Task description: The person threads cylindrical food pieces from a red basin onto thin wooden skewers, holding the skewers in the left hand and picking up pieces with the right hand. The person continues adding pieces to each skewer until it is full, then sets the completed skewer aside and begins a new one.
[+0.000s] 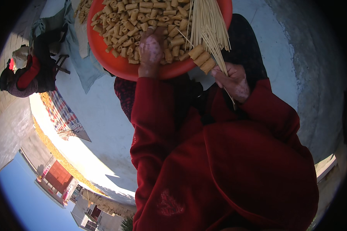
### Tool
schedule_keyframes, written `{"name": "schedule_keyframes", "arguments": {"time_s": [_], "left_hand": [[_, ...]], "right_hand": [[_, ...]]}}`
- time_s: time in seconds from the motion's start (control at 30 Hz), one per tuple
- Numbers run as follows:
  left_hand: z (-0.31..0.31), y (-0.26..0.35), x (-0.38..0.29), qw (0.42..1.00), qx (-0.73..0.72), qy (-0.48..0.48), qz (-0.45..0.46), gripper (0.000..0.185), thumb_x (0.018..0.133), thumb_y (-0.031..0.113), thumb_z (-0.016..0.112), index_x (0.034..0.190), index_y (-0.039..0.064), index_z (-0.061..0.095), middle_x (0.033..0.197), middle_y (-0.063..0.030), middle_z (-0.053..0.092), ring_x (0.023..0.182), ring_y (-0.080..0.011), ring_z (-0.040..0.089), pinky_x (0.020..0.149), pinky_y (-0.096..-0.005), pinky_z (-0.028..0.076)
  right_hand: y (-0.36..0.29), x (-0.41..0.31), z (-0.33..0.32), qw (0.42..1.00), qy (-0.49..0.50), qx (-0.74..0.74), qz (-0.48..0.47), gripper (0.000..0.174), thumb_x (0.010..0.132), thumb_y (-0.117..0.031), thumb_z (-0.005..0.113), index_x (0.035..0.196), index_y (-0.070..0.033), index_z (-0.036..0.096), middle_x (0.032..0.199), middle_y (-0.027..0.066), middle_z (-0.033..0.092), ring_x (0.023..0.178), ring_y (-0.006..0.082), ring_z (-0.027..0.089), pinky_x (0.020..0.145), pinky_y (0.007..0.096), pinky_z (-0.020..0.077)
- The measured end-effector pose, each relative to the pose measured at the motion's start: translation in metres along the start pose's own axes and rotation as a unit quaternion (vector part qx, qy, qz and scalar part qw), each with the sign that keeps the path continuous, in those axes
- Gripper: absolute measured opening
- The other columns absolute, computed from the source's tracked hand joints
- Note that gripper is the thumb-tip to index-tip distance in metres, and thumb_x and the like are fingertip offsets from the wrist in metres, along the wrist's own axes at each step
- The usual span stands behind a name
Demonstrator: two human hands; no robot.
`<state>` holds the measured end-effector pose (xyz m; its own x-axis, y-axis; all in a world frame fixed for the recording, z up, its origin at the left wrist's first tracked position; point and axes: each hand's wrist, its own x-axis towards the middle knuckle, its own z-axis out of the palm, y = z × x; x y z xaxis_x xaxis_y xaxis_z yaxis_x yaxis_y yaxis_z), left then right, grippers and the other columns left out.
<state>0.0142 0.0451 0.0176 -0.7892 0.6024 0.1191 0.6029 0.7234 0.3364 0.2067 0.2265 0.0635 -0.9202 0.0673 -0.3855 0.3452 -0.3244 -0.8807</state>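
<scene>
A round orange-red plastic basin [118, 69] rests at my knees, heaped with short hollow tan food rolls [124, 31] that look like bean-curd skin. My left hand [151, 49] reaches over the near rim into the heap; its fingertips are partly hidden, so a hold on a roll cannot be made out. Just outside the rim on the right, my right hand [231, 80] grips a few thin wooden skewers [217, 49]. Three rolls [202, 59] sit side by side at its fingertips, with a skewer tip sticking out beyond them. A thick bundle of loose skewers [205, 20] lies across the basin's right side.
At the left, another person [31, 66] sits bent forward near a small stool [62, 63]. Grey-blue cloth [84, 69] lies beside the basin, and a patterned cloth [63, 115] is farther off on the pale floor [104, 115]. A concrete wall [315, 72] stands at the right.
</scene>
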Motion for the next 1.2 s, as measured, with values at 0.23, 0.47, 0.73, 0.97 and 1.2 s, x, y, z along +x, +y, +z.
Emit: {"name": "schedule_keyframes", "arguments": {"time_s": [0.23,0.47,0.73,0.97,1.2], "left_hand": [[-0.014,0.005,-0.016,0.916,-0.360,0.052,-0.168,0.021,0.083,0.010,0.059,0.098,-0.005,0.060,0.081,-0.0129,0.063,0.068,-0.0211,0.060,0.063,-0.0289,0.049],[-0.028,0.026,-0.025,0.750,-0.591,0.035,-0.294,0.023,0.086,0.015,0.058,0.097,-0.005,0.059,0.078,-0.0071,0.062,0.066,-0.0109,0.058,0.065,-0.0238,0.049],[-0.026,0.032,-0.026,0.706,-0.649,0.032,-0.283,0.021,0.088,0.014,0.055,0.098,-0.004,0.056,0.078,-0.0068,0.060,0.067,-0.0112,0.057,0.063,-0.0253,0.049],[-0.027,0.034,-0.025,0.684,-0.669,0.051,-0.286,0.018,0.088,0.013,0.055,0.097,-0.003,0.056,0.077,-0.0067,0.060,0.067,-0.0113,0.057,0.062,-0.0255,0.049],[-0.027,0.033,-0.026,0.674,-0.672,0.056,-0.302,0.016,0.086,0.012,0.057,0.093,-0.002,0.058,0.073,-0.0063,0.060,0.064,-0.0109,0.056,0.058,-0.0232,0.047]], "right_hand": [[0.000,0.000,0.000,1.000,-0.015,-0.009,0.000,0.013,0.086,-0.007,0.053,0.075,-0.002,0.056,0.057,-0.0034,0.046,0.049,0.0028,0.040,0.045,0.0200,0.0320],[-0.010,-0.003,0.003,0.998,-0.060,-0.034,0.013,0.009,0.085,-0.007,0.055,0.080,0.000,0.057,0.058,-0.0013,0.050,0.050,0.0040,0.043,0.047,0.0200,0.0346],[-0.008,-0.002,0.002,0.997,-0.073,-0.029,0.007,0.012,0.088,-0.009,0.054,0.079,-0.001,0.057,0.059,-0.0019,0.049,0.051,0.0035,0.043,0.046,0.0199,0.0351],[-0.007,-0.003,0.002,0.997,-0.067,-0.024,0.019,0.011,0.088,-0.009,0.054,0.080,-0.001,0.056,0.059,-0.0027,0.048,0.051,0.0028,0.042,0.046,0.0197,0.0343],[-0.005,-0.002,0.001,0.997,-0.071,-0.037,0.020,0.012,0.088,-0.009,0.053,0.079,-0.001,0.056,0.059,-0.0024,0.048,0.051,0.0033,0.042,0.046,0.0202,0.0346]]}}
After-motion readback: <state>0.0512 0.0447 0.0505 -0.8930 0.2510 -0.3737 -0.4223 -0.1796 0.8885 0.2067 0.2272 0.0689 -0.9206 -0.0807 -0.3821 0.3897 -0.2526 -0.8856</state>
